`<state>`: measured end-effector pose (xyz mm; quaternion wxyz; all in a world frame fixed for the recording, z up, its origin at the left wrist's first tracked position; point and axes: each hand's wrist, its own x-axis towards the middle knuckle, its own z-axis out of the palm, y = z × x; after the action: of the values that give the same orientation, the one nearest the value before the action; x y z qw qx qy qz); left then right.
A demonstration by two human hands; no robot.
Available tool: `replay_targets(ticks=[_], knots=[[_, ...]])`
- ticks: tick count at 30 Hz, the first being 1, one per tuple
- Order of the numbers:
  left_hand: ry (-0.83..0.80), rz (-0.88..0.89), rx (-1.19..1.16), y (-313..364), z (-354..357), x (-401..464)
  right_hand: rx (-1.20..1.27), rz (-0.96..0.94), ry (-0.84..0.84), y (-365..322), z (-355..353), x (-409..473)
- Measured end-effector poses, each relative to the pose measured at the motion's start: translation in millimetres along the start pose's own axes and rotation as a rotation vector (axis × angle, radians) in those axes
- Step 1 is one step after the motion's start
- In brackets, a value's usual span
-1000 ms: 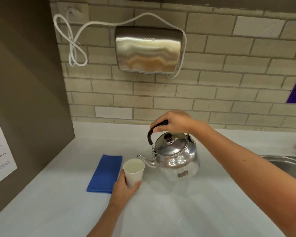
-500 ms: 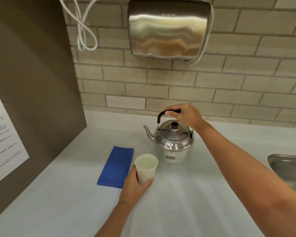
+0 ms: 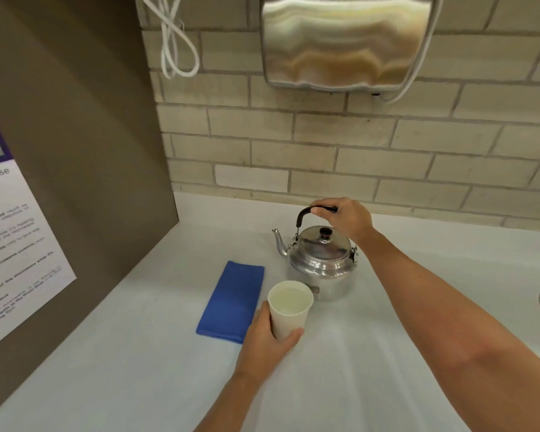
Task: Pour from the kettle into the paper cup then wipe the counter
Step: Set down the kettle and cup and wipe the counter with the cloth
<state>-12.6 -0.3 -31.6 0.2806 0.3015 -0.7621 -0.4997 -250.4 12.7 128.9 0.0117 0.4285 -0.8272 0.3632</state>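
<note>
Kettle [image 3: 321, 260] upright on the counter [image 3: 418, 307], centre of frame, right hand [image 3: 346, 218] curled around its black handle [image 3: 306, 213].
Lower centre, the left hand [image 3: 267, 341] wraps its fingers around the paper cup [image 3: 290, 307], which stands just in front of the kettle, spout [image 3: 278, 241] pointing left. Blue cloth [image 3: 233, 300] lies folded just left of the cup; hand dryer [image 3: 343, 42] up top on the wall.

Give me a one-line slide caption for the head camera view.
Right hand grips the upright kettle by its handle while left hand holds the paper cup beside a folded blue cloth.
</note>
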Motion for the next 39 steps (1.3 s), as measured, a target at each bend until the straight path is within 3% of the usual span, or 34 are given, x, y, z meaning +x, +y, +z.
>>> replay_targets(ticks=[9,12,15,19,24,29,32,35,39], knots=[[-0.008,-0.003,0.028,-1,0,-1,-0.154,-0.052,-0.023,6,1,-2],[-0.041,0.012,0.047,4,0,-3,-0.281,-0.066,0.132,0,-8,-30],[-0.062,0.026,0.078,13,-10,-5,-0.216,0.008,0.253,1,-6,-83],[-0.133,0.177,0.181,17,-50,-17,-0.255,0.159,0.057,31,14,-190],[-0.052,0.27,0.358,17,-88,24,-0.395,0.255,-0.146,64,38,-266],[-0.271,0.084,0.792,-7,-72,79,-0.462,0.244,-0.16,70,46,-271],[-0.231,0.11,1.005,-27,-66,76,-0.446,0.251,-0.163,74,49,-271],[-0.144,0.153,1.025,-28,-65,53,-0.447,0.256,-0.154,74,49,-270],[-0.156,0.142,0.947,-30,-79,-13,-0.446,0.253,-0.154,69,46,-271]])
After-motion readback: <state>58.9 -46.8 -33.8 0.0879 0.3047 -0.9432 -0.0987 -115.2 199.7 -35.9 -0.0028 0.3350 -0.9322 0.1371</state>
